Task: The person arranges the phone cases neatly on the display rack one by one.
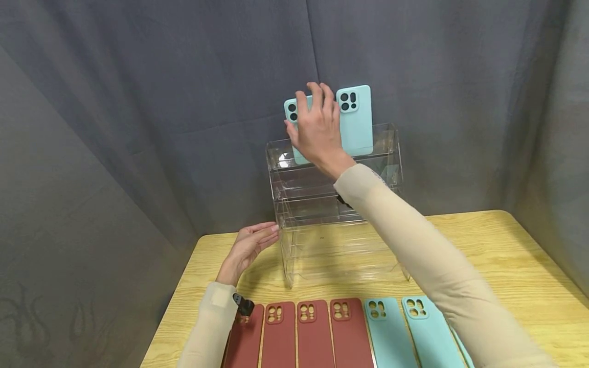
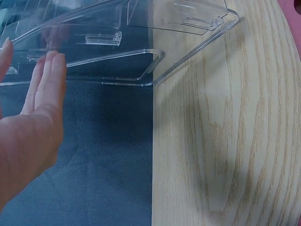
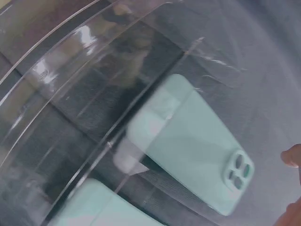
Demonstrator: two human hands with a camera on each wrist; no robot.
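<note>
My right hand (image 1: 319, 125) is raised at the top tier of a clear acrylic display rack (image 1: 317, 207), fingers spread in front of a mint phone case (image 1: 300, 156) and partly hiding it. A second mint phone case (image 1: 361, 122) stands upright just right of it. In the right wrist view a mint case (image 3: 188, 141) leans on the rack, with fingertips (image 3: 292, 155) apart from its camera end. My left hand (image 1: 248, 248) has its fingers extended against the rack's left side; the left wrist view shows these straight fingers (image 2: 49, 84) at the clear side edge.
On the wooden table (image 1: 465, 240), in front of the rack, lies a row of several dark red phone cases (image 1: 278, 337) with mint ones (image 1: 391, 337) to their right. Grey curtain (image 1: 207, 102) hangs close behind the rack and at both sides.
</note>
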